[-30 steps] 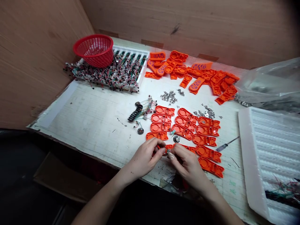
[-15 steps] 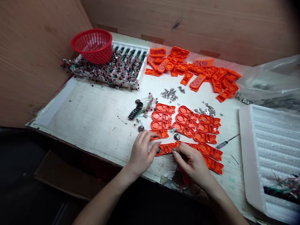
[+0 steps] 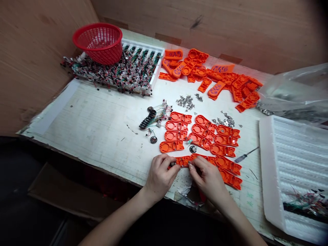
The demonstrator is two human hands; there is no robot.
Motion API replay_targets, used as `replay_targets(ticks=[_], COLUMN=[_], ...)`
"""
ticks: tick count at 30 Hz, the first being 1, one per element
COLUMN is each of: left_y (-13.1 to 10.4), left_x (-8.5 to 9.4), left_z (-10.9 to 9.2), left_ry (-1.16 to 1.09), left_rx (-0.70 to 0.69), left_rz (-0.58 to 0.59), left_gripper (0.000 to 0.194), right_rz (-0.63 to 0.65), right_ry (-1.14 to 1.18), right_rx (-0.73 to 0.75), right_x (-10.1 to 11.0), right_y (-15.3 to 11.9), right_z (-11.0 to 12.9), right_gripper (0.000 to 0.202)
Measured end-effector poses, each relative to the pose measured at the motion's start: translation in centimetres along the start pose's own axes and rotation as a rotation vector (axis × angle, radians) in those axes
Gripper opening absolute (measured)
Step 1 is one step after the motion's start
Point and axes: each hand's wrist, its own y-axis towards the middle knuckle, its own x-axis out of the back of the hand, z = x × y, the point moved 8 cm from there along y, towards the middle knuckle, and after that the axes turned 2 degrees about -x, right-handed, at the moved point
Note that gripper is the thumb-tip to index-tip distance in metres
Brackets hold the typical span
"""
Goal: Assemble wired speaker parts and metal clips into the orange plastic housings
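Observation:
Near the table's front edge lies an orange plastic shell half [image 3: 183, 161], open side up. My left hand [image 3: 162, 172] is closed on its left end, thumb and fingers around a small black round speaker [image 3: 172, 164] there. At the shell's right end, my right hand [image 3: 208, 175] pinches a tiny part by the fingertips, too small to name. Just above sits another speaker [image 3: 193, 149] with thin wires and a small green board [image 3: 189, 140]. Rows of similar orange shell halves [image 3: 201, 132] with metal contacts lie beyond and to the right of my hands.
Wired speakers [image 3: 148, 119] are bunched left of the rows. Small metal contacts [image 3: 186, 102] lie in piles. Orange shells [image 3: 217, 77] are heaped behind. A red basket [image 3: 98, 42] rests on a foam tray of wired parts. A screwdriver [image 3: 246, 154] and white foam tray [image 3: 266, 171] are right.
My left hand has moved down and right, from beside the upper shell onto the left end of the shell in front. My right hand stays at its right end.

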Motion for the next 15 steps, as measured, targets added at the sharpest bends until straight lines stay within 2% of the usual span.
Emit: replay_targets(ticks=[7, 15], left_y=[-0.5, -0.53], left_x=[-0.72, -0.7], left_z=[0.48, 0.66], left_ry=[-0.056, -0.086], left_rx=[0.03, 0.053], left_rz=[0.02, 0.025], left_gripper=[0.011, 0.009], right_rz=[0.074, 0.124], right_ry=[-0.019, -0.013], right_rx=[-0.047, -0.074], right_x=[-0.22, -0.35], right_y=[0.54, 0.84], right_z=[-0.13, -0.14], right_gripper=[0.026, 0.03])
